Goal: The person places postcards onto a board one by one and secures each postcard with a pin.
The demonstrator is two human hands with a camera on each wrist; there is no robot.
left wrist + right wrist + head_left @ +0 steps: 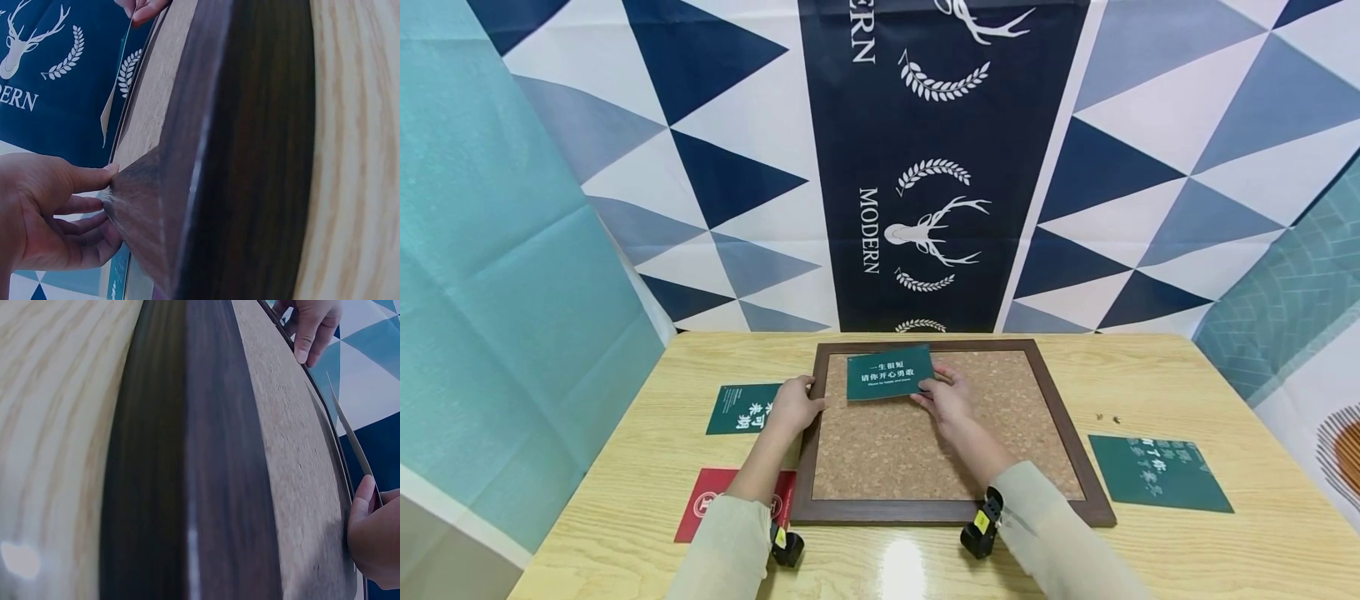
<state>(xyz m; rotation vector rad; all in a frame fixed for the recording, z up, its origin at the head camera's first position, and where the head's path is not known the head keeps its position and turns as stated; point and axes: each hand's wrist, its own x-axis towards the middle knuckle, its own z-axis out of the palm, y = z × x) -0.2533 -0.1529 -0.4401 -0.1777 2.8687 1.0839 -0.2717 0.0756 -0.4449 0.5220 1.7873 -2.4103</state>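
A corkboard [880, 458] in a dark brown wooden frame lies flat on the table. My left hand [796, 406] is at its left frame edge; in the left wrist view the thumb [94, 178] is on the frame's top and the fingers are at its outer side, gripping the edge. Between thumb and fingers, my right hand [950, 398] pinches the right end of a green card [880, 377] with white Chinese lettering. That card is tilted over the upper left of the cork, and in the right wrist view it shows edge-on [350, 434].
Left of the board lie another green card [730, 412] and a red card [696, 500], both partly covered by the left arm. To the right are a third green card [1161, 472] and two small dark pieces [1107, 418]. A patterned cloth [925, 167] hangs behind the table.
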